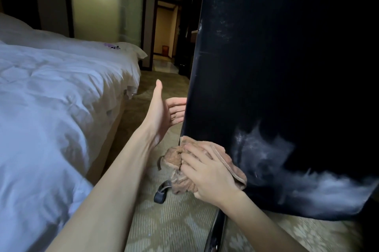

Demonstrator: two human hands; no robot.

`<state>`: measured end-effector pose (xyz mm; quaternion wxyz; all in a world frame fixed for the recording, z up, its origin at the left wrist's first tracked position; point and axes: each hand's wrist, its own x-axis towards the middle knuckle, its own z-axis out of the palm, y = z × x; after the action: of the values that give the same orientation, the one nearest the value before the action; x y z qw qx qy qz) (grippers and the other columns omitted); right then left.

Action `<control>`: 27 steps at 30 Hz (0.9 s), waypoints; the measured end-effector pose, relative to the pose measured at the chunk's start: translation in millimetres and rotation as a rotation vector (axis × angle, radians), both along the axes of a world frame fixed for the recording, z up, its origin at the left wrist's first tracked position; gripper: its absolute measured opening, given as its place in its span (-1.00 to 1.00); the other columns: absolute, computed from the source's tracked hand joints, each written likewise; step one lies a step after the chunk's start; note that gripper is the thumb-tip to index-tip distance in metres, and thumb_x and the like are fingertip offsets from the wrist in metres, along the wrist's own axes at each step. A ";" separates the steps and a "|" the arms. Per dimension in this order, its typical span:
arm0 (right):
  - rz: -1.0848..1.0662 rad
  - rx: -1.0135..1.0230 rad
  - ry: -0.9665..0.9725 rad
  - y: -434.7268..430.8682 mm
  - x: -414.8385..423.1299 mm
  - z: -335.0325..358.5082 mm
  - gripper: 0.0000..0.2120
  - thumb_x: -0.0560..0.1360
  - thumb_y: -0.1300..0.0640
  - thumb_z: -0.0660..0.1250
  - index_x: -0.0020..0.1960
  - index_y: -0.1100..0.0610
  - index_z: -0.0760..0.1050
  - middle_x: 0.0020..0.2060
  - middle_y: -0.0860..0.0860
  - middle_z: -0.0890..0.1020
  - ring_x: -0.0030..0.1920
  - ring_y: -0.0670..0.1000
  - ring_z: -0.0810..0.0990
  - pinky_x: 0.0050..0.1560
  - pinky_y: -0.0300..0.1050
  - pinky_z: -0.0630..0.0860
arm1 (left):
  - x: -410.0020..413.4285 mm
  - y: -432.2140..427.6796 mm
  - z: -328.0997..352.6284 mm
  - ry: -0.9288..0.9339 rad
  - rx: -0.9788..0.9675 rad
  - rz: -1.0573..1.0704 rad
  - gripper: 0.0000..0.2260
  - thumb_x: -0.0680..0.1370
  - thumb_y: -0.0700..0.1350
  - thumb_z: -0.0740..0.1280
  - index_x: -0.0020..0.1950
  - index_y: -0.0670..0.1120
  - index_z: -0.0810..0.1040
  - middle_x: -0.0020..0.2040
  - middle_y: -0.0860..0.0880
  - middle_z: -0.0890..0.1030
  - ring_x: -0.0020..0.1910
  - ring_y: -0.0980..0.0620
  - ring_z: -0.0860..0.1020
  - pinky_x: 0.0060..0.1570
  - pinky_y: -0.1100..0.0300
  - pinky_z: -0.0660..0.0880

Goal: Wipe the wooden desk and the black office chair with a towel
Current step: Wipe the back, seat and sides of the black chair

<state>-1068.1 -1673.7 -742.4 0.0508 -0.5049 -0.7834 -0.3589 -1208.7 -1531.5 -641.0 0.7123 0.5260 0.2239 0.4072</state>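
Observation:
The back of the black office chair (276, 77) fills the right half of the view, with pale smears low on it. My right hand (207, 171) presses a bunched brown towel (178, 159) against the chair back's lower left edge, fingers curled over the cloth. My left hand (164, 112) is beside the chair's left edge, thumb up, and its straight fingers reach behind the edge and are partly hidden there. The wooden desk is out of view.
A bed with a white duvet (57, 108) runs along the left, close to my left arm. Patterned carpet (170, 221) lies between bed and chair. A chair base leg with a black caster (161, 195) sticks out below the towel. A dim corridor (164, 42) opens behind.

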 end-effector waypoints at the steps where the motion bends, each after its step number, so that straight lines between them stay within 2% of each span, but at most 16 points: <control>1: -0.012 -0.032 -0.024 -0.8 -1.3 1.4 -0.59 0.18 0.11 0.47 0.02 0.10 0.62 0.21 0.01 0.62 0.48 0.12 0.39 0.54 0.13 0.19 | 0.4 0.0 -0.1 0.000 0.001 0.004 -0.10 0.56 0.53 -0.11 0.21 -0.19 0.67 0.12 -0.18 0.73 0.12 -0.08 0.71 0.22 0.03 0.58; 4: -0.035 -0.039 -0.020 -3.8 -8.7 11.1 -0.64 0.18 0.05 0.43 -0.03 0.06 0.64 0.12 -0.02 0.65 0.40 0.10 0.46 0.43 0.16 0.32 | 0.3 0.5 -1.0 0.002 0.002 0.004 -0.12 0.57 0.51 -0.11 0.20 -0.18 0.67 0.11 -0.17 0.74 0.08 -0.05 0.72 0.11 0.07 0.58; 6: -0.004 0.054 0.068 -8.5 -9.9 24.5 -0.67 0.18 0.04 0.42 -0.06 0.05 0.65 0.08 -0.02 0.67 0.31 0.11 0.52 0.34 0.14 0.35 | 1.7 0.4 -1.0 0.008 0.008 -0.006 -0.13 0.58 0.50 -0.11 0.19 -0.17 0.67 0.10 -0.16 0.74 0.06 -0.04 0.73 0.07 0.09 0.58; 8: 0.023 0.242 0.172 -13.4 -7.3 45.4 -0.67 0.18 0.08 0.45 -0.06 0.09 0.67 0.10 0.01 0.69 0.26 0.15 0.57 0.27 0.14 0.40 | 2.3 0.6 -0.3 0.012 0.002 -0.008 -0.14 0.58 0.50 -0.10 0.15 -0.16 0.69 0.09 -0.16 0.74 0.04 -0.04 0.73 0.06 0.08 0.58; 10: 0.045 0.476 0.256 -18.7 -5.0 70.6 -0.72 0.26 0.15 0.44 -0.04 0.12 0.69 0.15 0.05 0.70 0.26 0.22 0.60 0.25 0.17 0.40 | 1.6 -0.1 1.0 -0.002 -0.015 -0.015 -0.15 0.58 0.50 -0.09 0.01 -0.12 0.75 0.05 -0.16 0.75 0.00 -0.05 0.73 0.07 0.07 0.59; 12: 0.065 0.665 0.300 -19.9 -4.1 95.0 -0.81 0.42 0.15 0.37 -0.02 0.13 0.68 0.18 0.07 0.70 0.29 0.23 0.59 0.29 0.18 0.38 | -0.7 -0.1 2.1 -0.016 -0.043 -0.037 -0.14 0.58 0.50 -0.09 -0.17 -0.09 0.80 -0.02 -0.15 0.76 -0.02 -0.05 0.73 0.06 0.09 0.61; 14: 0.034 0.738 0.306 -15.9 -3.9 109.9 -0.81 0.49 0.12 0.35 0.04 0.11 0.67 0.21 0.07 0.68 0.38 0.19 0.53 0.38 0.18 0.33 | -2.9 -1.4 2.6 -0.020 -0.049 -0.053 -0.13 0.57 0.51 -0.08 -0.17 -0.10 0.80 0.03 -0.21 0.74 0.05 -0.14 0.71 0.17 -0.01 0.59; 16: -0.046 0.672 0.312 -8.7 -4.9 107.5 -0.74 0.43 0.14 0.41 0.11 0.09 0.66 0.26 0.08 0.63 0.48 0.17 0.45 0.51 0.17 0.24 | -2.5 -3.1 4.4 -0.016 -0.047 -0.038 -0.13 0.57 0.52 -0.06 -0.13 -0.14 0.78 0.05 -0.25 0.71 0.06 -0.20 0.68 0.26 -0.06 0.53; 19: -0.092 0.504 0.286 -1.2 -7.7 80.4 -0.64 0.31 0.16 0.51 0.11 0.13 0.65 0.31 0.11 0.60 0.53 0.18 0.36 0.58 0.17 0.10 | -1.8 -2.1 5.5 0.011 -0.040 -0.015 -0.15 0.56 0.53 -0.07 0.00 -0.16 0.69 -0.03 -0.16 0.72 -0.04 -0.12 0.65 0.13 0.02 0.54; 23: -0.170 0.062 0.136 -1.5 -21.9 39.3 -0.52 0.21 0.13 0.49 0.14 0.09 0.65 0.36 0.06 0.56 0.56 0.16 0.29 0.60 0.21 0.04 | -4.7 -1.8 5.6 0.025 -0.013 -0.046 -0.13 0.55 0.53 -0.04 0.16 -0.18 0.67 0.10 -0.18 0.73 0.04 -0.10 0.72 0.13 0.02 0.61; 25: -0.216 -0.206 -0.039 -2.4 -29.6 14.8 -0.51 0.32 0.10 0.45 0.25 0.12 0.60 0.42 0.09 0.51 0.59 0.19 0.22 0.58 0.28 0.11 | -0.5 -1.6 4.2 0.008 0.025 0.007 -0.15 0.58 0.50 -0.04 0.13 -0.19 0.69 0.05 -0.17 0.74 -0.06 -0.03 0.73 0.00 0.10 0.62; 27: -0.210 -0.342 -0.127 -2.8 -34.0 0.3 -0.59 0.44 0.11 0.40 0.28 0.13 0.58 0.40 0.09 0.51 0.59 0.21 0.22 0.59 0.28 0.12 | 4.7 -2.0 3.2 -0.019 0.043 0.049 -0.17 0.60 0.47 -0.02 0.05 -0.19 0.74 -0.02 -0.14 0.74 -0.13 0.00 0.69 -0.07 0.15 0.62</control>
<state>-1102.1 -1676.5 -742.1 -0.1227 -0.5613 -0.7777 -0.2550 -1204.1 -1533.5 -637.8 0.6926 0.5318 0.2210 0.4344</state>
